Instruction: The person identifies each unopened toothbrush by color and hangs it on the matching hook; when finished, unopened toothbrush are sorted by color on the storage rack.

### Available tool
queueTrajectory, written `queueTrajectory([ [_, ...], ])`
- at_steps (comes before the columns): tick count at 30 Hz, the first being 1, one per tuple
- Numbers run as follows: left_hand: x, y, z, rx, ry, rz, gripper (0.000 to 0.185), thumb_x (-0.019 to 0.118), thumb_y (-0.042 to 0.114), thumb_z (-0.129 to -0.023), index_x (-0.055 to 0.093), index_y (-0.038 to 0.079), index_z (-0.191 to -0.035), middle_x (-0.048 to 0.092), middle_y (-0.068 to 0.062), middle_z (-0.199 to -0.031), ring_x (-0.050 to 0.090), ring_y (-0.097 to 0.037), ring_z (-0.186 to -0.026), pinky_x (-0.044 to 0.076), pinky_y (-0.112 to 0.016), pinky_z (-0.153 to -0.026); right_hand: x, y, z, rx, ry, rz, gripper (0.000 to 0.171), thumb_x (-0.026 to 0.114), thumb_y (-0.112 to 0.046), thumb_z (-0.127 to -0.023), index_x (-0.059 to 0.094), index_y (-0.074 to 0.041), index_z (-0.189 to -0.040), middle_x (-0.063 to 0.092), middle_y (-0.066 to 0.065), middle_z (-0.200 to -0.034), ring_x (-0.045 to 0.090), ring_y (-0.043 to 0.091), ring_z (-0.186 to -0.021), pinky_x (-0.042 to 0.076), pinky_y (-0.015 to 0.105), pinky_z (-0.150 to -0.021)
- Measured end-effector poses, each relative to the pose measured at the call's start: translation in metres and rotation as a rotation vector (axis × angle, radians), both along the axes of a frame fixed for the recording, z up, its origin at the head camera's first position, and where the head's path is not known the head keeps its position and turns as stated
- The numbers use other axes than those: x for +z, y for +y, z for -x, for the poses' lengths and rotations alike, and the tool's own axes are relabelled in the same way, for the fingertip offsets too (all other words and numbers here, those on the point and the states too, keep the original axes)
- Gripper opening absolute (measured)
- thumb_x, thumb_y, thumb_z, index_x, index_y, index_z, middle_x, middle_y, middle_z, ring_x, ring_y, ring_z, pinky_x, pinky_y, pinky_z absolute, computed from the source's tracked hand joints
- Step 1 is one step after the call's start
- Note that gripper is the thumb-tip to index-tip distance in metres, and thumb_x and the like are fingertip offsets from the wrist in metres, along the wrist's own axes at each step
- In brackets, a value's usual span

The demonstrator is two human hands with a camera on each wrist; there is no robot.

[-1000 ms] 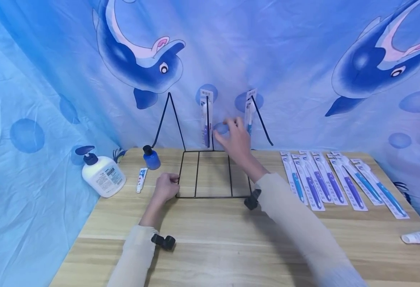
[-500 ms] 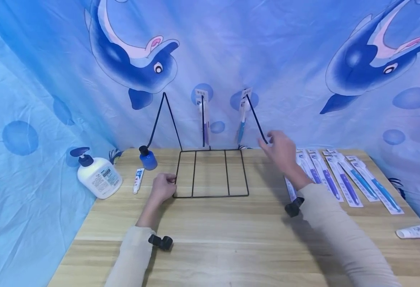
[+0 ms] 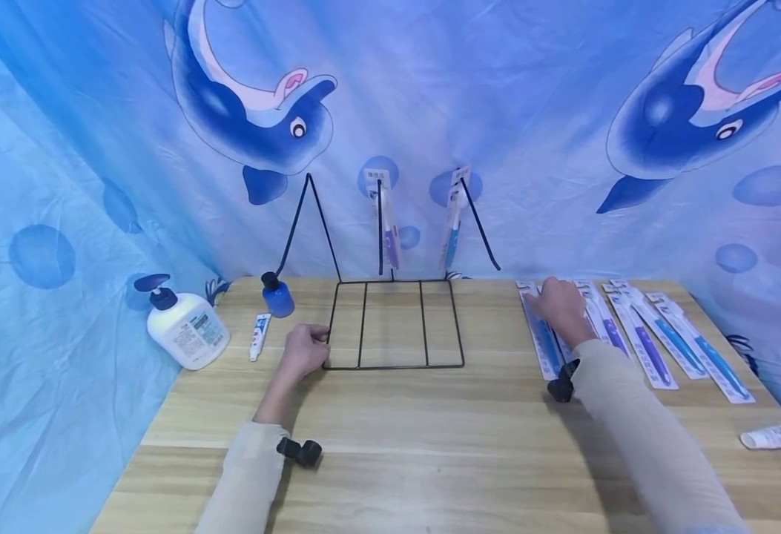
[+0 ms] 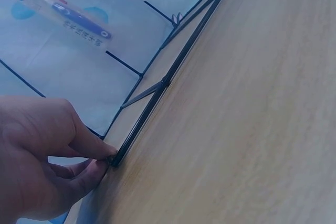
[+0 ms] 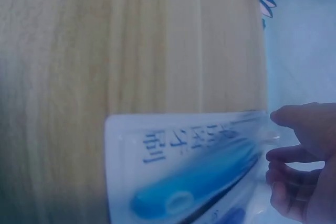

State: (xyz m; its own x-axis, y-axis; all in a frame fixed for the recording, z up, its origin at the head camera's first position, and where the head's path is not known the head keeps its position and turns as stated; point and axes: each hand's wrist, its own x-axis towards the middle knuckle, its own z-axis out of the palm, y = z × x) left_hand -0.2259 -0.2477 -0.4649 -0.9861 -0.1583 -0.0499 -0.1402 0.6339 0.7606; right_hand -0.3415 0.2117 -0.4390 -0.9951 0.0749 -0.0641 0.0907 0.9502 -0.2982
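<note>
My left hand (image 3: 305, 351) pinches the left side bar of a black wire display rack (image 3: 393, 367); the left wrist view shows thumb and fingertips together at its front corner. From the rack's prongs hang two packaged toothbrushes, one purple (image 3: 391, 245) and one blue (image 3: 453, 245). My right hand (image 3: 559, 305) is over the top end of the leftmost packaged blue toothbrush (image 3: 542, 341) lying on the table. In the right wrist view the thumb and fingers (image 5: 286, 156) are apart, close to the top end of that package (image 5: 194, 177). Whether they touch it is unclear.
Several more packaged toothbrushes (image 3: 653, 348) lie in a row at the right. A white tube (image 3: 773, 436) is near the right edge. At the left are a pump bottle (image 3: 190, 330), a small blue bottle (image 3: 278, 295) and a small toothpaste tube (image 3: 259, 337). A dolphin-print curtain (image 3: 530, 111) hangs behind.
My right hand has moved from beside the hanging blue toothbrush rightward and down to the row of packages. My left hand keeps its hold on the rack. The hanging purple toothbrush has swung slightly.
</note>
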Motion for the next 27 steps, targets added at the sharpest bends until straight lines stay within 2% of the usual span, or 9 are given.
queueTrajectory([
  [2, -0.001, 0.0, 0.0, 0.003, 0.005, -0.005, 0.047, 0.062, -0.009, -0.076, 0.064, -0.009, -0.123, 0.066, -0.019, -0.104, 0.063, -0.03, -0.091, 0.054, -0.04, -0.08, -0.003, 0.001, 0.001, 0.002, -0.004, -0.001, 0.039, 0.057, -0.033, -0.096, 0.062, 0.006, -0.092, 0.06, 0.016, -0.071, 0.059, 0.026, -0.058, 0.043, 0.032, -0.047],
  [7, -0.002, 0.002, 0.0, 0.003, 0.019, -0.01, 0.046, 0.062, -0.009, -0.076, 0.065, -0.009, -0.122, 0.067, -0.019, -0.103, 0.063, -0.029, -0.09, 0.055, -0.039, -0.08, -0.006, 0.001, 0.003, 0.018, 0.023, -0.039, 0.028, 0.056, -0.024, -0.092, 0.058, -0.001, -0.076, 0.056, 0.014, -0.068, 0.055, 0.026, -0.059, 0.04, 0.036, -0.05],
  [11, -0.002, 0.002, -0.001, 0.001, 0.027, -0.003, 0.046, 0.062, -0.01, -0.076, 0.064, -0.01, -0.122, 0.067, -0.019, -0.102, 0.064, -0.029, -0.089, 0.055, -0.039, -0.078, -0.005, -0.002, 0.003, 0.019, 0.048, -0.028, 0.024, 0.055, -0.02, -0.091, 0.057, -0.003, -0.075, 0.056, 0.014, -0.069, 0.054, 0.028, -0.061, 0.04, 0.039, -0.052],
  [18, -0.001, 0.002, 0.0, -0.004, 0.027, 0.004, 0.046, 0.062, -0.009, -0.077, 0.064, -0.01, -0.122, 0.067, -0.019, -0.103, 0.064, -0.028, -0.09, 0.055, -0.039, -0.079, 0.005, -0.01, -0.003, 0.004, 0.141, 0.069, 0.024, 0.055, -0.02, -0.091, 0.055, -0.002, -0.074, 0.056, 0.013, -0.067, 0.053, 0.028, -0.06, 0.041, 0.038, -0.054],
  [23, 0.0, 0.001, -0.001, -0.011, 0.026, 0.016, 0.046, 0.062, -0.009, -0.077, 0.063, -0.011, -0.123, 0.067, -0.02, -0.104, 0.063, -0.031, -0.094, 0.054, -0.043, -0.083, 0.021, -0.017, -0.013, 0.036, 0.237, 0.162, 0.021, 0.056, -0.016, -0.093, 0.057, 0.002, -0.082, 0.057, 0.015, -0.069, 0.054, 0.025, -0.057, 0.041, 0.033, -0.048],
  [27, 0.001, 0.001, -0.002, -0.015, 0.009, 0.003, 0.046, 0.062, -0.009, -0.078, 0.062, -0.011, -0.124, 0.066, -0.022, -0.107, 0.062, -0.033, -0.097, 0.053, -0.045, -0.087, 0.034, -0.02, -0.02, 0.049, 0.28, 0.187, 0.021, 0.057, -0.015, -0.095, 0.06, 0.006, -0.095, 0.061, 0.02, -0.078, 0.059, 0.028, -0.062, 0.045, 0.033, -0.05],
])
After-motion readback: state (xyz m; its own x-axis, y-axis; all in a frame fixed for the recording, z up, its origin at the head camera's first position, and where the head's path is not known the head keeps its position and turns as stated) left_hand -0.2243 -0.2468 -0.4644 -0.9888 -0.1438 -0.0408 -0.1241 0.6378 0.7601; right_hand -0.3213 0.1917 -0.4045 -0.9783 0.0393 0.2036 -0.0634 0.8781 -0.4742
